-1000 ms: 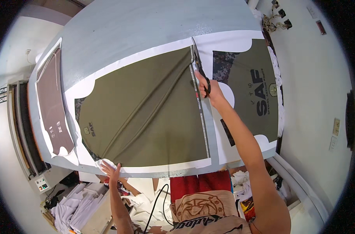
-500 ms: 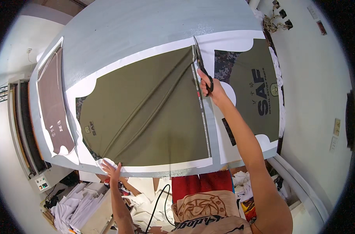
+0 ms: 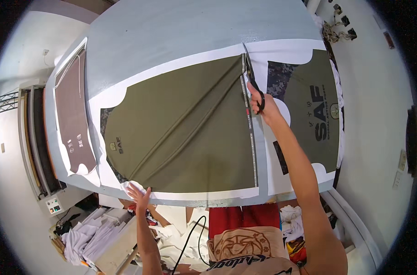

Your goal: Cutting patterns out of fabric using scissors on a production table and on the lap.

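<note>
Olive cloth (image 3: 185, 130) along near edge of the table (image 3: 185, 32), long axis left to right, lies just left of right hand (image 3: 269, 110), grip closed round black scissors (image 3: 250, 72); left hand (image 3: 138, 196), fingers spread, at its near-left corner.

An olive-green fabric panel (image 3: 185, 105) with white margins and a dark-patterned left edge is spread on the counter (image 3: 171, 39), crossed by diagonal creases from near left to far right. Black-handled scissors (image 3: 252, 77) are held along its right edge, blades pointed toward the far side.
</note>
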Tool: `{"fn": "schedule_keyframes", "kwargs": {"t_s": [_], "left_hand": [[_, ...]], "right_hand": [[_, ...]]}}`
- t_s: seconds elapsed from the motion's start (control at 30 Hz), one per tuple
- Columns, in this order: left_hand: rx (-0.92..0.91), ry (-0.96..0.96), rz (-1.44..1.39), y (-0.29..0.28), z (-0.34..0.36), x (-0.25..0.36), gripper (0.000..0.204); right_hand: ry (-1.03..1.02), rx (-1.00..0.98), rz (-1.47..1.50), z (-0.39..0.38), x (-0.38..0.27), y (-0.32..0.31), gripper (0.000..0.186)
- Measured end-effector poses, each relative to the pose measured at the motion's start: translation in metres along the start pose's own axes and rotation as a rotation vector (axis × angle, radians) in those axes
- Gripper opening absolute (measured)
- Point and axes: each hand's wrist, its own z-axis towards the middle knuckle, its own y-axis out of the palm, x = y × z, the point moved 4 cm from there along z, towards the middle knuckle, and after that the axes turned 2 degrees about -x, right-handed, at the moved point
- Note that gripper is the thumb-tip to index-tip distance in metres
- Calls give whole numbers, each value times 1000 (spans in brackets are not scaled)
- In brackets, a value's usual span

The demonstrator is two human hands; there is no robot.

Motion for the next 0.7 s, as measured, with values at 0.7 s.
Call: {"fn": "schedule_keyframes", "kwargs": {"t_s": [0.7], "left_hand": [[-85, -61, -59, 1, -3, 12, 122]], "right_hand": [[37, 16, 22, 19, -14, -13, 63]]}}
